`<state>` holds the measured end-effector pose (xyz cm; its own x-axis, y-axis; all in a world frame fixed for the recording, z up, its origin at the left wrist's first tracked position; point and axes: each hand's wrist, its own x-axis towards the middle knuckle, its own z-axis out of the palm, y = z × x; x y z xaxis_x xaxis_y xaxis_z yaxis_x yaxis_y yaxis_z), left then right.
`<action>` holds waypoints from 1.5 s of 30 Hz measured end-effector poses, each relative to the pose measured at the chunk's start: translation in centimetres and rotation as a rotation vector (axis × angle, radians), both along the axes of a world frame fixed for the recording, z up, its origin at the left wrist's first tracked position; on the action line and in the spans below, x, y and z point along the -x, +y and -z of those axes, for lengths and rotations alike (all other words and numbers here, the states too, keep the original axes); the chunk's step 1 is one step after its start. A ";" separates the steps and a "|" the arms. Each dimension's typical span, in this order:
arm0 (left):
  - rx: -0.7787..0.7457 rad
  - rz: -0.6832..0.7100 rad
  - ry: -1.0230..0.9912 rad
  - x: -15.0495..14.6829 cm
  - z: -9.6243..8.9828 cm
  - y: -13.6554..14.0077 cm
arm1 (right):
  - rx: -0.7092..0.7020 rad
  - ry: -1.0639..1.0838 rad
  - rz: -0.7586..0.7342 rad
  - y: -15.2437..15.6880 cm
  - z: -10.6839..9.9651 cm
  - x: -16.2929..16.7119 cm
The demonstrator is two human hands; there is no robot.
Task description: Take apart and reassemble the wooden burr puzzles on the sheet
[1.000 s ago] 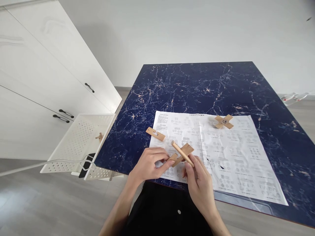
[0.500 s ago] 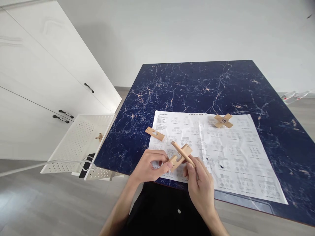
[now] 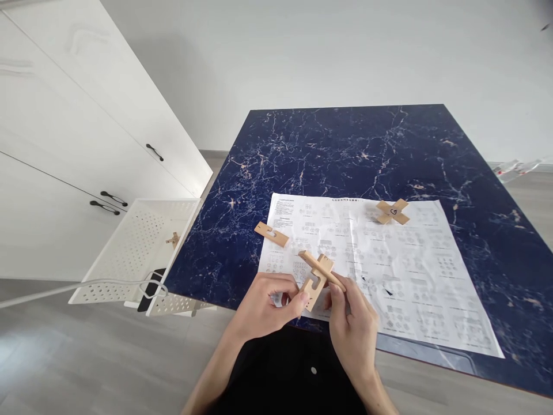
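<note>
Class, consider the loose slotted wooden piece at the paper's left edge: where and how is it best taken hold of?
Probably at the solid right end of the slotted wooden piece, pinched across its long edges, coming from above on the near side. It lies flat, leaving its top open; the cut-out interrupts its middle, and that end lies nearer the left hand.

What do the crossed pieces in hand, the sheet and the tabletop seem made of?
Crossed pieces: probably wood, smooth, light tan.
Sheet: paper, matte, creased and printed.
Tabletop: dark blue with white veins, perhaps marble-look laminate; real stone isn't ruled out.
</note>
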<state>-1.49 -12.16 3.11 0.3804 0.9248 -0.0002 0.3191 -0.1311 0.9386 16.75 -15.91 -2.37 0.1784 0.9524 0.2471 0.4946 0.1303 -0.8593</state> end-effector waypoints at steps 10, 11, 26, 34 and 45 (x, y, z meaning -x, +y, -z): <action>0.169 -0.032 -0.060 -0.1 0.4 -0.2 | -0.022 -0.020 -0.044 0.2 0.0 -0.4; 0.203 -0.028 -0.069 -0.1 0.5 -0.4 | -0.021 -0.023 -0.049 0.2 0.0 -0.4; 0.352 0.074 -0.093 -0.4 -0.1 -1.5 | -0.066 -0.046 -0.002 0.0 0.1 0.0; 0.385 0.006 -0.082 -2.0 -0.3 -1.8 | -0.075 -0.061 0.074 0.0 0.2 -0.1; 0.412 0.045 -0.103 -1.4 -0.6 -1.4 | -0.078 -0.082 0.087 0.1 0.0 -0.1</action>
<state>-0.12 -13.56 3.73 0.4379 0.8377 -0.3264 0.2235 0.2503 0.9420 16.81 -15.77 -2.37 0.2356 0.9114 0.3373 0.5751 0.1490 -0.8044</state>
